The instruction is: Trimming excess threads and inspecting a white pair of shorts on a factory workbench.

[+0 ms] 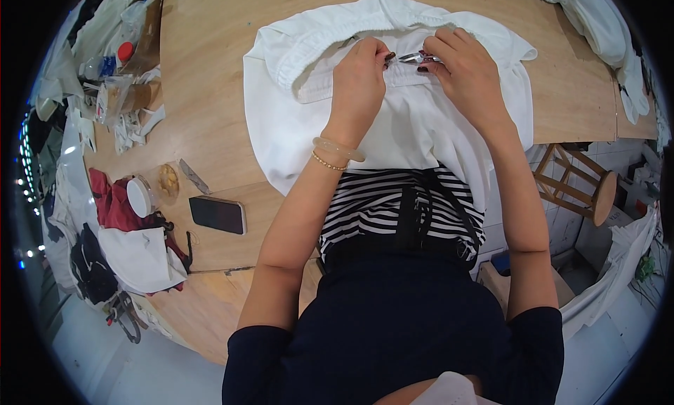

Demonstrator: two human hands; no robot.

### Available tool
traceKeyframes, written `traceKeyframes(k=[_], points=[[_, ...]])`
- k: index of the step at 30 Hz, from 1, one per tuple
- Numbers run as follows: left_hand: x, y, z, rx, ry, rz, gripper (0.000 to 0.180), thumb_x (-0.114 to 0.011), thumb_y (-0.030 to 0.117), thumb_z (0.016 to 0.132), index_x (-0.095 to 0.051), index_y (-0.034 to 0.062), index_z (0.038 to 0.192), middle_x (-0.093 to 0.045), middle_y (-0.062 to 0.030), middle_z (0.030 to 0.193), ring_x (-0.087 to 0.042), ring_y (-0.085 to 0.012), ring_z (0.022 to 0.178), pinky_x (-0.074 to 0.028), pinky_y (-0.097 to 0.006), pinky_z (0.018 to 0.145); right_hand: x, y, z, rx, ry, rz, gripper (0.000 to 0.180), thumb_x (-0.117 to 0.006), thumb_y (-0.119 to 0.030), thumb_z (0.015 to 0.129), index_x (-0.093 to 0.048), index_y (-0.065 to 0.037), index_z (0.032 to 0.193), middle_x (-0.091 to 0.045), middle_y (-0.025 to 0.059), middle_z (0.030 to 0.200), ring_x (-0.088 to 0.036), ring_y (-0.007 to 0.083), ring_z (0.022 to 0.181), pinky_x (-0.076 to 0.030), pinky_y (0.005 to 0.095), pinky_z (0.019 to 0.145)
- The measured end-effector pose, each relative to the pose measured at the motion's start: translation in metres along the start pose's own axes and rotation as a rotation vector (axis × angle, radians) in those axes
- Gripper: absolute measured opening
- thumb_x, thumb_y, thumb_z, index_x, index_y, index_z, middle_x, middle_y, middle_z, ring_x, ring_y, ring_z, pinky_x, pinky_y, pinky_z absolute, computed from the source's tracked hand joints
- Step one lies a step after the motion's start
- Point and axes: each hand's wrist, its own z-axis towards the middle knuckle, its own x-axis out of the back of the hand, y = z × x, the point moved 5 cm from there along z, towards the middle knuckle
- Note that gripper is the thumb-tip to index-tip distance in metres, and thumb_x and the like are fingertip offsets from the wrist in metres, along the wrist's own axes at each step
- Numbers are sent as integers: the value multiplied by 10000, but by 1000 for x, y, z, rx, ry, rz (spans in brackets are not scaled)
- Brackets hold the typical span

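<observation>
In the head view, the left hand [361,71] is pinching a white garment [281,135] lying beneath it, the right hand [463,64] is clasping a small metal tool [414,57] beside the left, and a phone [217,215] is resting below-left of both.

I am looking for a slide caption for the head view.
Left hand at the gathered waistband of a white garment, right hand holding a small metal tool pointed toward the left hand.
</observation>
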Motion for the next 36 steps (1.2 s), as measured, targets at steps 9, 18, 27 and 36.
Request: traceKeyframes(k=[9,18,27,36], points=[[0,0,-1,10,-14,26,84,-541,40,908,-574,-31,876,-650,-145,764,-630,-253,660,-490,-330,610,-5,-5,2,49,7,-36,205,-694,-64,701,-596,-89,880,-582,0,854,-541,214,829,-449,343,723],[0,1,-1,1,-22,21,80,-528,23,913,-573,-35,883,-653,-140,767,-633,-241,658,-493,-323,604,-7,-6,3,40,-13,-42,199,-686,-57,704,-589,-87,875,-578,3,847,-548,217,825,-455,345,693],[-1,0,-3,-4,-21,11,72,-527,19,917,-571,-32,890,-656,-138,779,-637,-232,662,-499,-315,612,4,-2,-1,-14,-24,13,189,-695,-69,713,-584,-76,866,-573,13,829,-550,215,820,-469,344,678],[-2,0,-3,17,-35,2,72,-523,17,919,-568,-32,891,-660,-133,782,-641,-223,674,-502,-309,616,-3,-7,-1,-23,-53,10,194,-702,-70,718,-588,-79,875,-578,12,832,-554,216,823,-470,345,675]])
